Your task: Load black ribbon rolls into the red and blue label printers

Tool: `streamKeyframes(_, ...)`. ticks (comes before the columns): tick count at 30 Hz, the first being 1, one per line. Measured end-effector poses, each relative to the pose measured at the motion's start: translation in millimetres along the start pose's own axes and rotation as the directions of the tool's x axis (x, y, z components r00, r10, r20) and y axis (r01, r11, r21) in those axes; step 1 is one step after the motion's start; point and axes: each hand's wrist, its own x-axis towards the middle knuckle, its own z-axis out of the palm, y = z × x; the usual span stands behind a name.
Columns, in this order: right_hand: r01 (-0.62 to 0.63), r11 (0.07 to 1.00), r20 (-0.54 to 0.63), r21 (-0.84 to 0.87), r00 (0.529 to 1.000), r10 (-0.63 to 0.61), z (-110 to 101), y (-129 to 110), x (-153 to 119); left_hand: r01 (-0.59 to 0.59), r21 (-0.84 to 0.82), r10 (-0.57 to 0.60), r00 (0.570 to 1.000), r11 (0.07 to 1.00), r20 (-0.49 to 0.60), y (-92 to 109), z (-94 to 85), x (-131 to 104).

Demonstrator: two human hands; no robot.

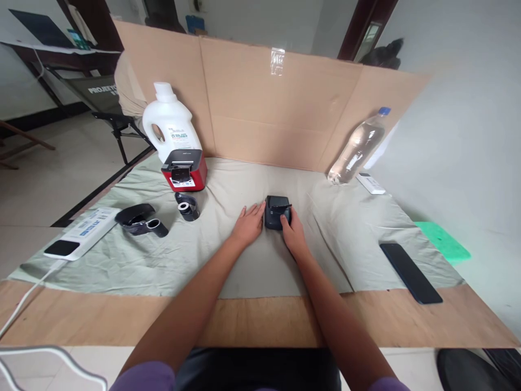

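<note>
A small black box-shaped device (273, 220), much like a portable label printer, lies on the grey-green cloth in front of me. A dark flap or strip sticks up across its top. My right hand (293, 231) grips it from the right, thumb on the upper face and fingers along the side. Flat on the cloth at its left, my left hand (247, 225) has its fingers stretched out, the tips touching or almost touching the device's side. The undersides of both hands are hidden.
At left stand a red-and-black printer (197, 172), a white jug (173, 122), black ribbon rolls (157, 227) and a white power strip (87, 231). A water bottle (358, 149) leans on the cardboard screen (260, 98) at right, with a phone (410, 272) nearer the front edge.
</note>
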Motion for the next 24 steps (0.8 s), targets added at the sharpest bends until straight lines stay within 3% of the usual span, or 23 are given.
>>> streamKeyframes(8,0.15,0.981,0.024,-0.121,0.989,-0.148,0.3,-5.4,-1.5,-0.01,0.083,0.002,0.994,0.997,0.105,5.1,-0.6,6.7)
streamKeyframes(13,0.142,0.98,-0.001,-0.14,0.99,-0.144,0.9,-5.8,-2.7,-0.059,0.122,0.052,0.997,0.991,0.054,0.1,1.4,8.5)
streamKeyframes(24,0.116,0.971,-0.007,-0.208,0.993,-0.12,3.9,-5.4,-0.6,-0.017,-0.105,0.02,0.999,0.994,0.028,-3.7,3.4,5.1)
